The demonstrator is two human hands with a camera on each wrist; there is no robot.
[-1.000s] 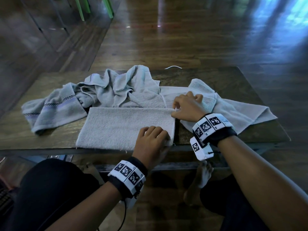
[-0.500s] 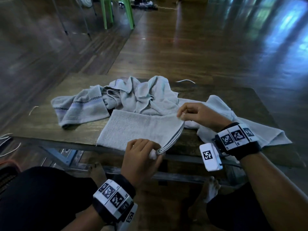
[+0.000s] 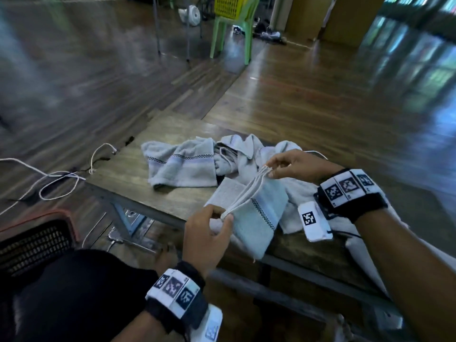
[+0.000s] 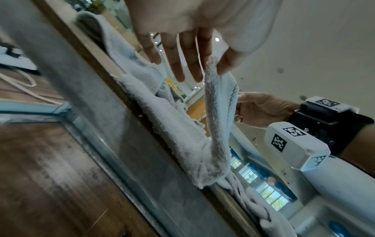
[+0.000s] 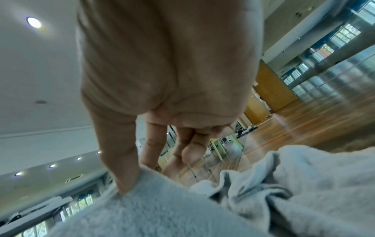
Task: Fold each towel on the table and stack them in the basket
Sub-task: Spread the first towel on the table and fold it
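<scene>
A folded pale grey towel [image 3: 256, 218] with a checked stripe is lifted by its stacked edge over the table's near edge. My left hand [image 3: 225, 215] pinches the near corner between thumb and forefinger [image 4: 227, 64]. My right hand [image 3: 269, 171] pinches the far corner. The towel [image 4: 219, 112] sags between both hands, and its lower part still lies on the wooden table [image 3: 153, 183]. More unfolded towels [image 3: 182, 166] lie crumpled behind it. A dark mesh basket [image 3: 32, 243] with a reddish rim stands on the floor at my lower left.
A white towel [image 3: 296, 193] lies under my right wrist. White cord [image 3: 49, 178] loops on the floor left of the table. A green chair [image 3: 232, 33] carrying a yellow basket [image 3: 232, 6] stands far back. The table's metal frame [image 3: 138, 206] runs below its edge.
Both hands pinched the folded towel's right edge and raised it off the table toward the left. The head view swung left, bringing the floor basket into sight.
</scene>
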